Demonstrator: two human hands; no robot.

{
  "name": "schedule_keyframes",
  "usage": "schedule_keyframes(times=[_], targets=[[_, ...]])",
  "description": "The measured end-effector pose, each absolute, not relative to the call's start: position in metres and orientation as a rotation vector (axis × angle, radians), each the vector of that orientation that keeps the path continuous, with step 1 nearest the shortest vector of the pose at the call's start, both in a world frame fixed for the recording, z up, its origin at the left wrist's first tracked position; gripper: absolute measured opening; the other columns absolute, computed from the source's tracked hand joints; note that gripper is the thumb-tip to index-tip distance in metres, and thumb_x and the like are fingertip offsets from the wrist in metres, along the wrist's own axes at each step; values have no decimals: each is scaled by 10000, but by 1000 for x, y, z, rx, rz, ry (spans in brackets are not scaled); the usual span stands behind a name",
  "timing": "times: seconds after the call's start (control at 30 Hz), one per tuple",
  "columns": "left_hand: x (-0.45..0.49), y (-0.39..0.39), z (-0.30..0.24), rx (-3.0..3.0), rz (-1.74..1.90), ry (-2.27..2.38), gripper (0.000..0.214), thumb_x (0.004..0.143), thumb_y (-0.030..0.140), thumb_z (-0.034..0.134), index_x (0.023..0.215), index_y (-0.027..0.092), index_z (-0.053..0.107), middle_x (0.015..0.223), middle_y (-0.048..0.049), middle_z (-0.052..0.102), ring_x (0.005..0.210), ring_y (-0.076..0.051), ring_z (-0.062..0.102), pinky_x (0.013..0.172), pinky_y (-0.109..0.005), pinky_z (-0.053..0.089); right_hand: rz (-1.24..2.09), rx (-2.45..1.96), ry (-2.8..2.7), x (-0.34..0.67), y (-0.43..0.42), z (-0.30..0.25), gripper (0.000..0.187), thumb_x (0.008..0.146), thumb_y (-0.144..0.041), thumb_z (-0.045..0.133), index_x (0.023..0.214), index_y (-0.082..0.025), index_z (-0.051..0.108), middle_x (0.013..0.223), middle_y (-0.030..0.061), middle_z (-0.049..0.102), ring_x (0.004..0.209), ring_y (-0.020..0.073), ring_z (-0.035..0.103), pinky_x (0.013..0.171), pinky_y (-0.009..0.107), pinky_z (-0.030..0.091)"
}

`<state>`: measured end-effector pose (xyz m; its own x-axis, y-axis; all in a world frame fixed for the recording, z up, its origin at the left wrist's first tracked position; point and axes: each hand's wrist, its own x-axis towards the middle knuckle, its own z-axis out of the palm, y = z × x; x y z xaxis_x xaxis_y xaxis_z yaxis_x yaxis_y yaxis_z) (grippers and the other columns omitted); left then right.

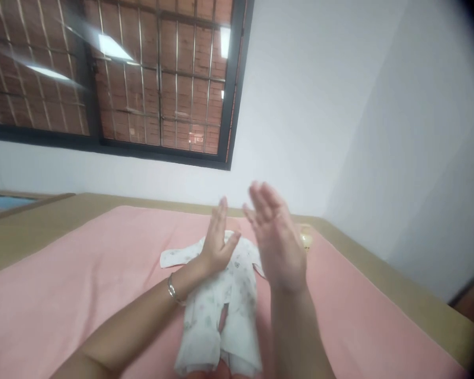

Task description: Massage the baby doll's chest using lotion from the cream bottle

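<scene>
A white baby's outfit with a small grey print [237, 268] lies spread on a pink blanket [114, 295], one sleeve out to the left and the two legs toward me. Something skin-toned shows at its collar and leg ends, too blurred and covered to make out. My left hand [218, 243], with a silver bangle [172, 287] at the wrist, is raised over the outfit's upper part, fingers stretched out and holding nothing. To its right, my right hand [280, 239] is also lifted, palm turned inward, fingers extended and empty. A gap separates the two hands.
Behind my right hand is a small pale yellow object [306, 239], partly hidden. The blanket covers a tan surface [383, 273] that meets a white wall [300, 105]. A dark-framed, barred window [161, 79] is above. Something blue [8, 203] shows at far left.
</scene>
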<state>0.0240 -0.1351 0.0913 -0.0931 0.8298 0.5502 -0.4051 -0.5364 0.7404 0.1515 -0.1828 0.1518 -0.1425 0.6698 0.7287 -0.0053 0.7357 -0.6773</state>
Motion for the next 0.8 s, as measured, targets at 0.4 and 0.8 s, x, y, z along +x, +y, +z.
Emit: schedule_keyframes(times=[0.4,0.8], targets=[[-15,-151,-8,2689,925,525,382,788,215,517,1152,251,625,1202,-75,612,1225,-279,471,1078,-443,293,360,-915,-2424,125,-36,37,386,917,-315,353,1209,-185,570,1357,69,473,1336,187,286,1112,401,103],[-16,-149,-18,2490,1091,538,211,776,211,529,894,239,702,992,-77,694,1019,-264,602,949,-409,437,123,-1433,-2325,118,-53,-9,673,933,-485,274,1436,-45,192,1495,210,120,1385,297,73,1088,470,58]])
